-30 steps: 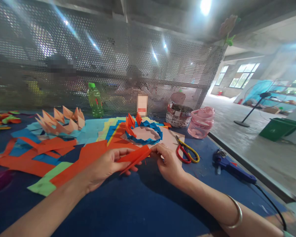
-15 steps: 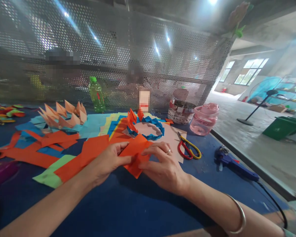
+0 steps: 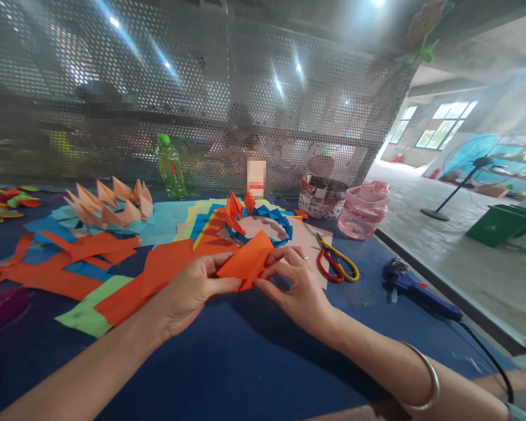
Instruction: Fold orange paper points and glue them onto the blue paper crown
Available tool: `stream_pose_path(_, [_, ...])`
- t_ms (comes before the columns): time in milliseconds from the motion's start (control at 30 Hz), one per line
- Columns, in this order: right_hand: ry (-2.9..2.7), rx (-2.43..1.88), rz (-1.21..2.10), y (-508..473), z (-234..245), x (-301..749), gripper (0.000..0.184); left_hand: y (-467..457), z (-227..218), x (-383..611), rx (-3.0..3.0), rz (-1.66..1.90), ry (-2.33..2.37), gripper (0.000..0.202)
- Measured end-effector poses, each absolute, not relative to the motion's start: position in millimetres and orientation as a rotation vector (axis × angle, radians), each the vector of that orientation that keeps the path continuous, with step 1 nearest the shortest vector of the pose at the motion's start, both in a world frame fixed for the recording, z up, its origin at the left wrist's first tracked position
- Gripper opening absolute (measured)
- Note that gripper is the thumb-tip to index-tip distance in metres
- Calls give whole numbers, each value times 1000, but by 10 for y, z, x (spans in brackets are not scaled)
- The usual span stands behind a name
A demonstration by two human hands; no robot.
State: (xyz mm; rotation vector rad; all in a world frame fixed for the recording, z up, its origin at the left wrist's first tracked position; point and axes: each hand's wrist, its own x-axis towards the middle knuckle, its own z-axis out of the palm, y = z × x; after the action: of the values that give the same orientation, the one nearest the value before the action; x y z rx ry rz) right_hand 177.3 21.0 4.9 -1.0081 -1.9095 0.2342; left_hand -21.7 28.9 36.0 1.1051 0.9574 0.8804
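Observation:
An orange sheet of paper, folded, is held above the blue table between both hands. My left hand pinches its left side with thumb and fingers. My right hand grips the lower right edge in the same way, a ring on one finger. Just behind the sheet lies a ring of folded blue paper with orange folded points standing at its left. More orange paper lies beside my left hand, partly over a light green sheet.
Red-and-yellow-handled scissors, a blue glue gun with its cord, and a pink jug are on the right. A peach paper crown, orange scraps and a green bottle stand left. A perforated panel rises behind.
The lower corner of the orange paper has been folded up, so it no longer points down. My right hand has shifted slightly, its fingers now at the lower edge.

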Motion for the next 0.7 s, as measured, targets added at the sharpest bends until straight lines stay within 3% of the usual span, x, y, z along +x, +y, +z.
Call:
stream_pose_path(467, [-1880,-1161,330,146,98,1724,13,221,322,-142,1184,935,1003,48])
stream_pose_path(700, [-1886,-1146,288,128,104,1722,10,194,298,-145,1237,954,1034,41])
